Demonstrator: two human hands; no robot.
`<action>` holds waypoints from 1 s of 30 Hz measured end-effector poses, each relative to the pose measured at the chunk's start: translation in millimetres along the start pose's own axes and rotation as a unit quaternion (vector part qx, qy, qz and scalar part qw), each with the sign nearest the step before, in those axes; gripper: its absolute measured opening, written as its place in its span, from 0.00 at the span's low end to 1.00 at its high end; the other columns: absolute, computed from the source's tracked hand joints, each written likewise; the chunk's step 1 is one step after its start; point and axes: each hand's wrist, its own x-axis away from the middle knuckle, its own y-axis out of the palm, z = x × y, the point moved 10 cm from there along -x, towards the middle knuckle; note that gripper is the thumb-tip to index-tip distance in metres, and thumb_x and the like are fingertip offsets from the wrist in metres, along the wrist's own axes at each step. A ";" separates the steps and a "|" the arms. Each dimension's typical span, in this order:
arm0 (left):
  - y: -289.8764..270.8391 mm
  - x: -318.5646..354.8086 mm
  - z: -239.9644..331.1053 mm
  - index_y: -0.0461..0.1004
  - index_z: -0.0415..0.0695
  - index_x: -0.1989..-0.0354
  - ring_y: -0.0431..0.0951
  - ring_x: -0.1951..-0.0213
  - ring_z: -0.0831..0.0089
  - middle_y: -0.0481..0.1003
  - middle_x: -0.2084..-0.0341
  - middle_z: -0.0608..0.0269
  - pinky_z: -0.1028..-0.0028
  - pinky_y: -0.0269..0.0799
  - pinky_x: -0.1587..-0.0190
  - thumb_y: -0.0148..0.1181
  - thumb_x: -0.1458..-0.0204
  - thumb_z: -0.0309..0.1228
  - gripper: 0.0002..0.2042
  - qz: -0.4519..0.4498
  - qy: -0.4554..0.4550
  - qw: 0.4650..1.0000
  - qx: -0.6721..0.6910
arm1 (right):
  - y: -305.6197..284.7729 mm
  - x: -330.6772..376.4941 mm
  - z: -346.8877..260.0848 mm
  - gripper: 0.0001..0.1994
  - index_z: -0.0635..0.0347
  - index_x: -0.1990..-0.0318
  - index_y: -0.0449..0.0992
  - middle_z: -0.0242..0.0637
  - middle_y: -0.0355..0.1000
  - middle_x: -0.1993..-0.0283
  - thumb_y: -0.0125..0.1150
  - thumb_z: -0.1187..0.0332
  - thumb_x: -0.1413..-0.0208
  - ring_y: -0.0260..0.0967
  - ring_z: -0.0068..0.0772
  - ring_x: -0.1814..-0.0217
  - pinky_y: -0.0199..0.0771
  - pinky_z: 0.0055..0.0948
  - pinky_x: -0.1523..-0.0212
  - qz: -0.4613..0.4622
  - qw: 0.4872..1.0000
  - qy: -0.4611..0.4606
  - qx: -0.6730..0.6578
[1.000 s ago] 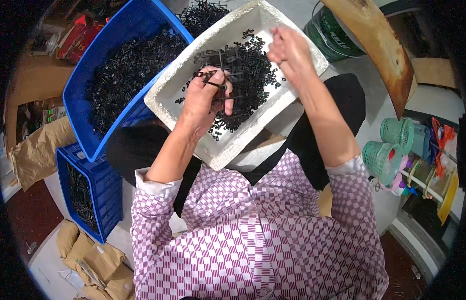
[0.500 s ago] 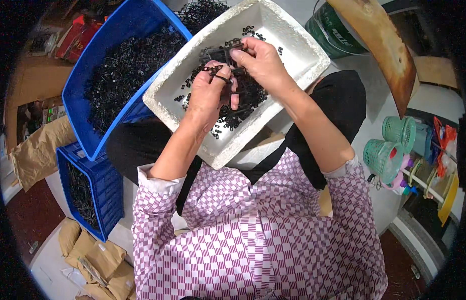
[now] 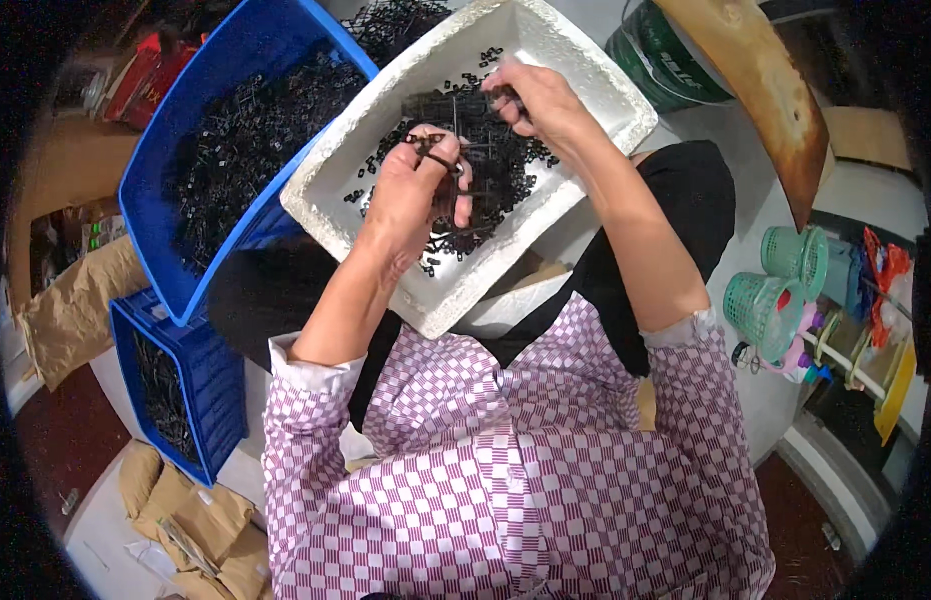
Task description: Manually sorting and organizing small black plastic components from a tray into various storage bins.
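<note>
A white foam box [image 3: 425,315] rests across my lap, with small black plastic parts [image 3: 505,190] heaped and scattered inside. Over its left half my left hand [image 3: 405,190] is closed around several small black plastic parts [image 3: 417,140]; a thin dark rod [image 3: 454,115] stands up beside its fingertips. A black band circles one of its fingers. My right hand [image 3: 545,105] hovers over the box's far right side, apart from the left, its fingers curled and slightly blurred. Something dark shows at those fingers, too unclear to name.
To the left, a large blue bin [image 3: 145,190] holds a heap of black parts, and a smaller blue crate [image 3: 220,390] holds more. Brown paper packages [image 3: 205,515] lie at lower left. A green bucket [image 3: 655,60] stands at far right, green baskets [image 3: 760,310] below it.
My right hand has moved slightly right, away from the left hand, and its fingers have curled in. My left hand stays nearly in place, still holding black parts.
</note>
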 end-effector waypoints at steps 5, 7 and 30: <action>-5.5 0.2 3.5 0.63 0.44 0.68 0.67 0.86 0.77 0.67 0.83 0.65 0.79 0.63 0.85 0.48 0.45 0.33 0.06 0.025 0.013 0.999 -0.029 | 37.4 23.4 -13.5 0.07 0.62 0.70 0.69 0.28 0.65 0.74 0.55 0.67 0.49 0.56 0.18 0.77 0.52 0.15 0.81 -0.115 0.979 0.076 -0.148; -6.3 -1.0 -2.1 0.64 0.44 0.67 0.67 0.86 0.77 0.67 0.83 0.65 0.79 0.64 0.85 0.48 0.45 0.33 0.06 0.026 0.007 0.998 -0.056 | 44.3 22.4 -18.0 0.07 0.62 0.70 0.69 0.29 0.66 0.73 0.55 0.67 0.48 0.56 0.18 0.77 0.52 0.14 0.81 -0.129 0.984 0.050 -0.114; -25.3 -7.4 31.6 0.62 0.44 0.63 0.70 0.83 0.76 0.69 0.78 0.64 0.77 0.69 0.82 0.48 0.45 0.35 0.09 0.101 0.090 0.991 0.010 | 77.8 47.7 -39.6 0.07 0.60 0.67 0.67 0.28 0.67 0.76 0.49 0.66 0.43 0.65 0.16 0.80 0.57 0.12 0.82 -0.172 0.974 -0.001 -0.150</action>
